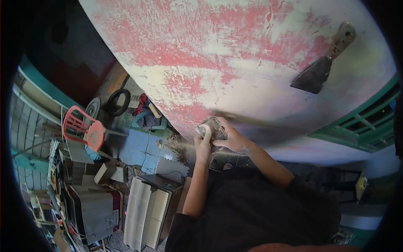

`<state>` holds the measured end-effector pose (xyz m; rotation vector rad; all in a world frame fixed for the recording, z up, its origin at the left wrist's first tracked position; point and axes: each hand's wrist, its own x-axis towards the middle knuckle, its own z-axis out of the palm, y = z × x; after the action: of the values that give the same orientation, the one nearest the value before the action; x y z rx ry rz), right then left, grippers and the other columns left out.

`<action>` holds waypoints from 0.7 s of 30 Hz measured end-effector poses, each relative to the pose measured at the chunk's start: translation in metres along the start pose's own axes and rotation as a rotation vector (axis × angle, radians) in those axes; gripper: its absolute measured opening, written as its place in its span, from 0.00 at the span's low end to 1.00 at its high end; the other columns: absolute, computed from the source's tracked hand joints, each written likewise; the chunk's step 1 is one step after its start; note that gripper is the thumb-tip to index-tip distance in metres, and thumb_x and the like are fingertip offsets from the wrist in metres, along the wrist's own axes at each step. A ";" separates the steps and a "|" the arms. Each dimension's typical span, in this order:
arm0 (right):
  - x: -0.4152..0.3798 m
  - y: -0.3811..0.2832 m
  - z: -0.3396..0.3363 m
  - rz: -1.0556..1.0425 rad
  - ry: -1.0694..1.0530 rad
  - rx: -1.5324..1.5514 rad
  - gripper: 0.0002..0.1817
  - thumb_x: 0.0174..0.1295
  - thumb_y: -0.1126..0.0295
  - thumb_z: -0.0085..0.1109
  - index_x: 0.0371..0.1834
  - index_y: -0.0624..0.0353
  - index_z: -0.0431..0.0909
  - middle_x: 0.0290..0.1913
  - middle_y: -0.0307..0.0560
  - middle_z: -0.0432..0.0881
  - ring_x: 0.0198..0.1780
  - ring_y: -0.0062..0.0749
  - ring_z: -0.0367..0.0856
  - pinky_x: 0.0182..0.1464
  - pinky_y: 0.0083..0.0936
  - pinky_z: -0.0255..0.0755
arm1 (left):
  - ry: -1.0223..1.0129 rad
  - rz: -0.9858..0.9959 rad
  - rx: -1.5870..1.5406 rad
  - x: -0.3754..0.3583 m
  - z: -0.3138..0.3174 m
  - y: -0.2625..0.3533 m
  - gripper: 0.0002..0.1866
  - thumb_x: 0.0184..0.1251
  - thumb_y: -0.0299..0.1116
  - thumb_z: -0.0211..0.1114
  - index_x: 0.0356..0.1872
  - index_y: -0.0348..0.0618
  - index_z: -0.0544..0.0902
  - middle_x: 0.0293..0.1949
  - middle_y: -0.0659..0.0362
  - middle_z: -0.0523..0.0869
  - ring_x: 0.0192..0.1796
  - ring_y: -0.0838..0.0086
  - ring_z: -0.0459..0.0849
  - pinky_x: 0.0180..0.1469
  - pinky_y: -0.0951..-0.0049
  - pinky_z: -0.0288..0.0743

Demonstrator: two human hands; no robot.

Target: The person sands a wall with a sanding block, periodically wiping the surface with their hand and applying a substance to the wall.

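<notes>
My left hand (204, 144) is closed on the near left edge of a dusty grey-brown flat piece (218, 129), its thumb lying on top. From the right, my right hand (234, 139) grips the same piece, fingers over its far side and thumb on the near side. The piece looks worn and folded; its exact kind does not show. Both hands are low in front of a wall (176, 86) with patchy red and cream paint. Higher up on the right, a scraper (317, 72) with a wooden handle and dark blade rests against the wall.
A green window frame (357, 126) is set in the wall at right. Behind on the left are a red plastic chair (95, 135), a black tyre (119, 102) and a pile of cloth (150, 116). A cabinet (140, 214) and stacked boards stand at lower left; debris (178, 148) litters the floor.
</notes>
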<state>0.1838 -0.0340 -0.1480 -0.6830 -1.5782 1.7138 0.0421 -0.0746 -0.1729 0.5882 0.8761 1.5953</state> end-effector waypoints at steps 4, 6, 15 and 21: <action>-0.009 -0.006 -0.004 0.118 0.007 0.132 0.42 0.63 0.87 0.69 0.80 0.61 0.59 0.62 0.53 0.82 0.60 0.32 0.84 0.61 0.31 0.81 | 0.146 0.091 0.055 -0.011 0.007 -0.019 0.15 0.86 0.40 0.62 0.54 0.37 0.86 0.45 0.61 0.89 0.43 0.78 0.87 0.45 0.74 0.83; -0.007 0.006 -0.007 0.243 0.006 0.183 0.38 0.64 0.87 0.69 0.76 0.63 0.63 0.58 0.52 0.85 0.58 0.31 0.86 0.59 0.30 0.82 | 0.183 0.107 -0.044 -0.019 0.013 -0.007 0.13 0.87 0.39 0.60 0.53 0.41 0.86 0.45 0.63 0.88 0.44 0.79 0.86 0.45 0.75 0.82; 0.015 0.023 0.002 0.112 0.073 -0.105 0.17 0.65 0.83 0.70 0.58 0.67 0.84 0.50 0.42 0.89 0.47 0.19 0.85 0.49 0.22 0.80 | 0.366 0.300 0.025 -0.011 -0.053 -0.002 0.10 0.81 0.32 0.68 0.55 0.40 0.84 0.49 0.64 0.88 0.47 0.81 0.86 0.53 0.77 0.78; 0.037 0.011 0.002 -0.077 -0.077 -0.479 0.23 0.68 0.83 0.67 0.66 0.65 0.79 0.51 0.48 0.89 0.52 0.21 0.85 0.54 0.25 0.81 | 0.247 0.661 1.179 -0.031 -0.043 0.064 0.29 0.61 0.37 0.81 0.62 0.37 0.83 0.54 0.51 0.88 0.61 0.63 0.85 0.64 0.63 0.76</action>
<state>0.1577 -0.0065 -0.1553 -0.7788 -2.0691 1.3253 -0.0227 -0.1182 -0.1443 1.6503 1.9677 1.5991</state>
